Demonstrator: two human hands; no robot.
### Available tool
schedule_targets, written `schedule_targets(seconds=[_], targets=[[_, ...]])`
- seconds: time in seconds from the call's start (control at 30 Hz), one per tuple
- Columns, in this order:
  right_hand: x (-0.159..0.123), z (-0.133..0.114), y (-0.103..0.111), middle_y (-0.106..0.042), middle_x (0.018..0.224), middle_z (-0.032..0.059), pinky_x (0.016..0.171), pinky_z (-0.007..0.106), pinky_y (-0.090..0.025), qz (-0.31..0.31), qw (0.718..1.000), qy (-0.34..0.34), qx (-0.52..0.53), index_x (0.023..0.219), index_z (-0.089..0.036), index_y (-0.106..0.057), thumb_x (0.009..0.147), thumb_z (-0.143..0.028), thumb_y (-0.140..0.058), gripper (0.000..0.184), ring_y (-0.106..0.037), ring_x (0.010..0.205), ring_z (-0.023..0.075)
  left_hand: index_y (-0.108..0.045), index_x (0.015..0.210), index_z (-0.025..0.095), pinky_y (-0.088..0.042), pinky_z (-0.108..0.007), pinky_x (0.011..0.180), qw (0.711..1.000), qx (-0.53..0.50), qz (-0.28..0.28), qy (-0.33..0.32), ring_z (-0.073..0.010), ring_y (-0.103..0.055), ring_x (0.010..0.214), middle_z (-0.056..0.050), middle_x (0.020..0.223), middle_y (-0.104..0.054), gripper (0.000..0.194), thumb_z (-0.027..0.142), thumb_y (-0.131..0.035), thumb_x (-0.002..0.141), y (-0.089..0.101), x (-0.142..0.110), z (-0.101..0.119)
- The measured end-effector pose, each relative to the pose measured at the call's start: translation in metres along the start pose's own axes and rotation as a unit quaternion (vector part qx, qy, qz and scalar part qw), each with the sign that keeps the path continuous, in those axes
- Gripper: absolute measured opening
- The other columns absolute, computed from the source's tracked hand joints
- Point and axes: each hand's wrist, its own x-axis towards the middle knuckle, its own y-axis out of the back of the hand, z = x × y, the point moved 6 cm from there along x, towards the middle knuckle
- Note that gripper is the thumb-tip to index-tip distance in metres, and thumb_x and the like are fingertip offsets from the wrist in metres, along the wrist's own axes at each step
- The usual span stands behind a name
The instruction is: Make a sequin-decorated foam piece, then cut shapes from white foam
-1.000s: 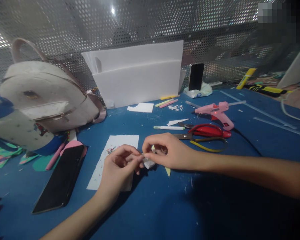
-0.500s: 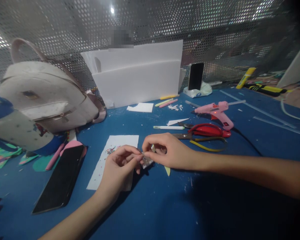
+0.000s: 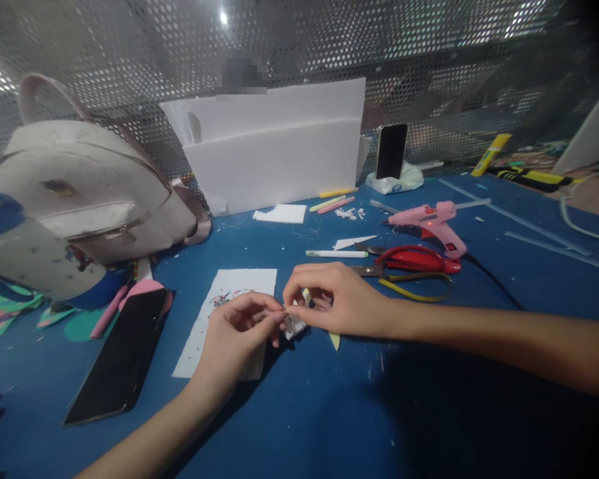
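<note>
My left hand [image 3: 242,329] and my right hand [image 3: 332,299] meet fingertip to fingertip over the blue table [image 3: 329,412]. Both pinch at something tiny between them, too small to name. Just below the fingertips is a small white piece with dark specks [image 3: 294,326], partly hidden by my fingers. A white paper sheet [image 3: 192,356] printed with small coloured figures lies partly under my left hand. Beside my right hand, a pale yellow scrap [image 3: 334,340] pokes out underneath. Scissors with yellow handles [image 3: 414,287] lie just beyond my right wrist.
A pink glue gun [image 3: 432,219], red-handled pliers [image 3: 414,259] and a white pen [image 3: 337,254] lie beyond my right hand. On the left are a black phone [image 3: 122,352], a pale backpack [image 3: 80,179] and a blue-and-white bottle [image 3: 44,256]. White boards [image 3: 279,159] stand at the back.
My fingertips have shifted slightly, and a little more of the small white piece shows below them. Everything else stays in place.
</note>
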Motion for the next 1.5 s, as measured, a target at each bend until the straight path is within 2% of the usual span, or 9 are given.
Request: schedule_targets(seconds=[0.27, 0.7, 0.93, 1.03, 1.2, 1.5], targets=[[0.000, -0.004, 0.001, -0.061, 0.084, -0.0013, 0.061, 0.020, -0.036, -0.004, 0.999, 0.034, -0.003, 0.086, -0.017, -0.064, 0.082, -0.011, -0.059, 0.009, -0.052, 0.071, 0.0078, -0.071, 0.072, 0.017, -0.052, -0.015, 0.045, 1.000, -0.013, -0.010, -0.002, -0.0085, -0.061, 0.048, 0.000, 0.059, -0.068, 0.003, 0.014, -0.073, 0.073, 0.003, 0.000, -0.006], [0.000, -0.003, 0.000, -0.061, 0.085, -0.0017, 0.061, 0.021, -0.035, -0.008, 0.998, 0.058, -0.033, 0.088, -0.018, -0.064, 0.086, -0.016, -0.061, 0.004, -0.048, 0.065, 0.0070, -0.070, 0.071, 0.015, -0.054, -0.020, 0.046, 0.999, 0.027, -0.006, 0.021, -0.0127, -0.064, 0.049, -0.001, 0.058, -0.068, 0.008, 0.021, -0.075, 0.071, 0.005, 0.000, -0.008], [-0.001, -0.001, -0.002, -0.060, 0.087, -0.0017, 0.061, 0.021, -0.034, -0.016, 0.996, 0.061, -0.055, 0.089, -0.019, -0.064, 0.088, -0.021, -0.061, 0.004, -0.049, 0.068, 0.0076, -0.066, 0.071, 0.016, -0.051, -0.017, 0.049, 0.999, -0.001, -0.019, 0.049, -0.0088, -0.062, 0.051, 0.001, 0.060, -0.067, 0.009, 0.017, -0.075, 0.073, 0.002, -0.001, -0.011], [-0.001, -0.001, -0.003, -0.059, 0.085, -0.0021, 0.061, 0.021, -0.033, -0.031, 0.996, 0.053, -0.064, 0.088, -0.019, -0.064, 0.087, -0.018, -0.061, 0.003, -0.049, 0.069, 0.0081, -0.061, 0.071, 0.016, -0.051, -0.017, 0.049, 0.998, -0.022, -0.034, 0.042, -0.0084, -0.062, 0.052, 0.002, 0.062, -0.066, 0.014, 0.016, -0.075, 0.073, 0.001, -0.001, -0.012], [-0.001, -0.002, -0.004, -0.059, 0.086, -0.0014, 0.062, 0.022, -0.034, -0.044, 0.996, 0.053, -0.063, 0.092, -0.019, -0.064, 0.087, -0.016, -0.060, 0.006, -0.049, 0.070, 0.0087, -0.061, 0.079, 0.016, -0.051, -0.016, 0.050, 0.997, -0.037, -0.059, 0.032, -0.0101, -0.064, 0.060, 0.002, 0.067, -0.065, 0.015, 0.016, -0.075, 0.075, -0.001, 0.000, -0.015], [-0.001, -0.003, -0.003, -0.059, 0.089, 0.0001, 0.063, 0.022, -0.035, -0.028, 0.998, 0.043, -0.045, 0.095, -0.017, -0.064, 0.089, -0.015, -0.056, 0.009, -0.048, 0.069, 0.0088, -0.060, 0.091, 0.019, -0.050, -0.014, 0.054, 0.997, -0.039, -0.070, 0.005, -0.0070, -0.062, 0.059, 0.004, 0.066, -0.063, 0.015, 0.014, -0.070, 0.081, 0.000, 0.001, -0.017]])
